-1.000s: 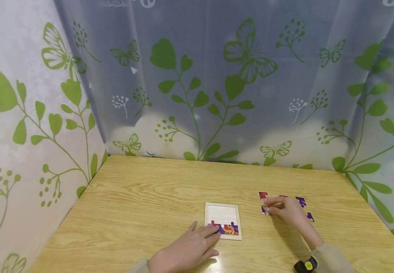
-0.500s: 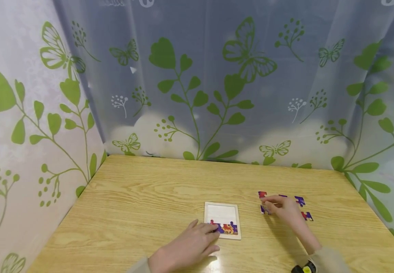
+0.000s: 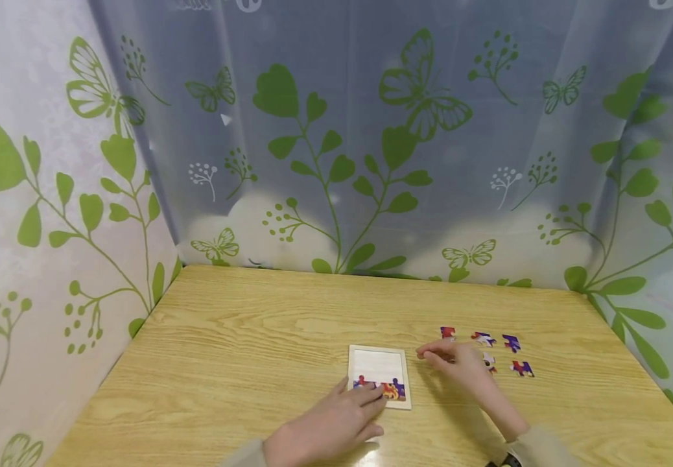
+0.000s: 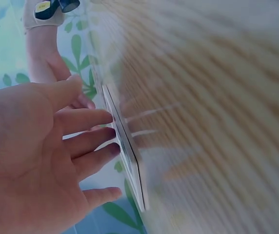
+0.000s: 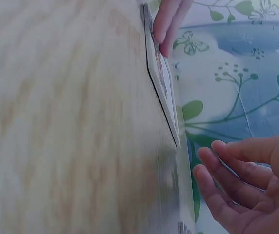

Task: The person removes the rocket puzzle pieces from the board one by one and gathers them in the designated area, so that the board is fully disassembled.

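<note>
A square puzzle tray [image 3: 409, 383] with a pale rim lies on the table, its near row filled with purple, red and orange pieces. Over that row my left hand [image 3: 336, 415] is spread, fingertips resting on the pieces; the left wrist view shows those fingers [image 4: 93, 144] straight against the tray. My right hand [image 3: 467, 373] is just right of the tray, thumb and index fingertips brought together in a pinch. The puzzle piece between them is hidden by the fingertips. In the right wrist view the other fingers [image 5: 222, 195] are loosely bent.
Loose puzzle pieces lie right of the tray: a red one [image 3: 447, 332], a purple and white one [image 3: 482, 338], a purple one [image 3: 510, 342], a red and purple one [image 3: 521, 368] and one partly behind my right hand [image 3: 489, 362]. A patterned curtain [image 3: 336, 162] borders the table.
My right hand has moved left from the loose pieces toward the tray, and the purple piece at its fingertips no longer shows there. My left hand has shifted slightly right on the tray.
</note>
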`<state>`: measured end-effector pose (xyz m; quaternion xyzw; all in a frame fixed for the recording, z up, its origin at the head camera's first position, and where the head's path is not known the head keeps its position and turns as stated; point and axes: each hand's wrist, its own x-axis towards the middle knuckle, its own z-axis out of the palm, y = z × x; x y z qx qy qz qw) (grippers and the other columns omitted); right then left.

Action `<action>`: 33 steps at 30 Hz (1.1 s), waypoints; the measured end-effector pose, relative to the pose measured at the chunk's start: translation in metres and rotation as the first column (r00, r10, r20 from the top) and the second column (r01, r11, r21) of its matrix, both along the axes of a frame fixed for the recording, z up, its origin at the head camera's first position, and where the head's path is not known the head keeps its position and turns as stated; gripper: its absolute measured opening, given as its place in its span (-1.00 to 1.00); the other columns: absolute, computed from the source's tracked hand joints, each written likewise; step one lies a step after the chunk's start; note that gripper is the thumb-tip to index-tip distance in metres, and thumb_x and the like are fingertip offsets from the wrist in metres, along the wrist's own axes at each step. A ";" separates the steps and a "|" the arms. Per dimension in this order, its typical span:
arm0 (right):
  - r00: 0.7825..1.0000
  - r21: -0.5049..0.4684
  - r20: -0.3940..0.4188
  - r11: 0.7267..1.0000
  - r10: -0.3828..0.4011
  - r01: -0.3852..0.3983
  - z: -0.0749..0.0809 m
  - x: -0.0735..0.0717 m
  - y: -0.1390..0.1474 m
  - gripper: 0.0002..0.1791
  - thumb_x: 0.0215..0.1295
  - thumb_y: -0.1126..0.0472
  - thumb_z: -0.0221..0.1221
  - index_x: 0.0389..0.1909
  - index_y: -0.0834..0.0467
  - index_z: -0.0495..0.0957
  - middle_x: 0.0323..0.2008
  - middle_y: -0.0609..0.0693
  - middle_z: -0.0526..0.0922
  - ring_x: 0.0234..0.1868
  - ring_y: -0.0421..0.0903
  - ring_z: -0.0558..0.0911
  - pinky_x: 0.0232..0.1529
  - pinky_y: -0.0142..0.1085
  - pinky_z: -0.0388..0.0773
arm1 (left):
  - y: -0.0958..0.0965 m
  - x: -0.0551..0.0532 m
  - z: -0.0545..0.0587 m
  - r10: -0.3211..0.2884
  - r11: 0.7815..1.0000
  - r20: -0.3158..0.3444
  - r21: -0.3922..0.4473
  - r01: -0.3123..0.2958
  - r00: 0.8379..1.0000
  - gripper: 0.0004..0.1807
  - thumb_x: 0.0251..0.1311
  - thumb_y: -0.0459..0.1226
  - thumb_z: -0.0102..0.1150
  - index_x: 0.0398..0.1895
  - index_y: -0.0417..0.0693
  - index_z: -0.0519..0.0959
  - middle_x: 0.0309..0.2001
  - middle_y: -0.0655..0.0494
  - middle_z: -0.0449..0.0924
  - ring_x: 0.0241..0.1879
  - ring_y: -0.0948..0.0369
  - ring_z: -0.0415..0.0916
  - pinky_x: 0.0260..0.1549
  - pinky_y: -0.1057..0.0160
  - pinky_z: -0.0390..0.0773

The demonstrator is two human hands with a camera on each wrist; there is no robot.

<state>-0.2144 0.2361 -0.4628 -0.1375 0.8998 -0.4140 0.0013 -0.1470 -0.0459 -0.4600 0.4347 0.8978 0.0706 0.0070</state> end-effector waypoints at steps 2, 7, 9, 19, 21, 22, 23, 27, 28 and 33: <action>0.999 0.031 -0.021 0.999 0.028 -0.027 -0.001 0.001 -0.005 -0.77 0.45 0.15 0.22 -0.06 0.16 0.75 -0.13 0.06 0.78 -0.18 -0.08 0.74 -0.19 -0.40 0.66 | 0.000 0.001 -0.001 0.000 1.000 0.008 -0.008 0.000 1.000 -0.43 0.57 0.05 -0.16 0.45 -0.04 0.41 0.47 0.11 0.35 0.46 0.19 0.27 0.37 -0.20 0.33; 0.994 0.049 -0.031 0.993 0.109 -0.107 -0.001 0.005 -0.017 -0.78 0.43 0.15 0.23 -0.08 0.16 0.75 -0.11 0.08 0.78 -0.19 -0.10 0.74 -0.16 -0.38 0.67 | 0.001 0.002 -0.001 0.003 1.000 0.018 -0.023 -0.003 1.000 -0.41 0.56 0.07 -0.16 0.48 -0.04 0.38 0.48 0.11 0.32 0.48 0.19 0.24 0.37 -0.21 0.32; 0.992 0.041 -0.020 0.991 0.127 -0.127 0.000 0.007 -0.022 -0.79 0.42 0.15 0.25 -0.09 0.16 0.76 -0.10 0.09 0.78 -0.18 -0.08 0.74 -0.16 -0.38 0.67 | 0.001 0.003 0.000 0.003 1.000 0.023 -0.025 -0.002 1.000 -0.40 0.56 0.07 -0.15 0.48 -0.04 0.37 0.49 0.10 0.31 0.48 0.18 0.23 0.37 -0.21 0.31; 0.986 0.094 0.027 0.982 0.163 -0.164 0.002 0.010 -0.034 -0.83 0.40 0.20 0.26 -0.11 0.14 0.76 -0.13 0.05 0.79 -0.16 -0.01 0.74 -0.17 -0.31 0.71 | 0.000 0.003 -0.002 -0.031 0.997 -0.056 -0.066 0.027 0.998 -0.39 0.56 0.08 -0.16 0.47 -0.06 0.39 0.48 0.08 0.32 0.48 0.17 0.25 0.33 -0.20 0.38; 0.985 0.098 0.036 0.981 0.166 -0.169 0.001 0.010 -0.034 -0.83 0.39 0.20 0.26 -0.12 0.14 0.76 -0.13 0.04 0.79 -0.14 0.00 0.74 -0.17 -0.30 0.71 | 0.001 0.003 -0.003 -0.023 0.998 -0.049 -0.062 0.020 0.999 -0.39 0.55 0.09 -0.15 0.47 -0.05 0.39 0.48 0.10 0.33 0.48 0.19 0.25 0.33 -0.19 0.38; 0.985 0.102 0.037 0.980 0.168 -0.170 0.001 0.010 -0.034 -0.84 0.39 0.20 0.27 -0.12 0.13 0.76 -0.13 0.04 0.79 -0.14 0.01 0.74 -0.17 -0.30 0.71 | 0.001 0.003 -0.003 -0.021 0.998 -0.051 -0.063 0.018 0.998 -0.39 0.55 0.09 -0.15 0.47 -0.05 0.39 0.48 0.10 0.33 0.47 0.19 0.25 0.33 -0.19 0.39; 0.985 0.104 0.039 0.979 0.170 -0.173 0.001 0.010 -0.034 -0.84 0.38 0.19 0.27 -0.12 0.13 0.76 -0.13 0.04 0.79 -0.14 0.01 0.74 -0.17 -0.30 0.71 | 0.001 0.003 -0.003 -0.020 0.998 -0.051 -0.063 0.016 0.998 -0.39 0.55 0.10 -0.15 0.47 -0.04 0.39 0.48 0.11 0.33 0.47 0.20 0.25 0.33 -0.19 0.39; 0.982 0.108 0.045 0.977 0.182 -0.186 0.000 0.008 -0.035 -0.84 0.38 0.18 0.28 -0.12 0.13 0.76 -0.14 0.04 0.79 -0.16 -0.01 0.75 -0.18 -0.32 0.71 | 0.001 0.003 -0.002 -0.029 0.997 -0.076 -0.067 0.024 0.997 -0.39 0.55 0.10 -0.14 0.46 -0.04 0.41 0.47 0.10 0.35 0.46 0.19 0.27 0.31 -0.19 0.42; 0.982 0.104 0.048 0.977 0.182 -0.186 0.000 0.008 -0.035 -0.84 0.38 0.18 0.28 -0.12 0.13 0.76 -0.14 0.03 0.79 -0.16 -0.02 0.74 -0.19 -0.33 0.70 | 0.001 0.003 -0.002 -0.030 0.997 -0.077 -0.067 0.025 0.997 -0.39 0.55 0.09 -0.14 0.46 -0.05 0.41 0.47 0.10 0.35 0.46 0.19 0.27 0.30 -0.19 0.42; 0.983 0.071 0.059 0.982 0.171 -0.175 0.000 0.007 -0.035 -0.83 0.38 0.18 0.28 -0.10 0.13 0.75 -0.15 0.02 0.79 -0.18 -0.07 0.73 -0.21 -0.38 0.67 | 0.001 0.004 -0.002 -0.021 0.999 -0.055 -0.051 0.018 0.998 -0.40 0.54 0.09 -0.12 0.45 -0.04 0.41 0.46 0.12 0.35 0.45 0.20 0.28 0.30 -0.19 0.42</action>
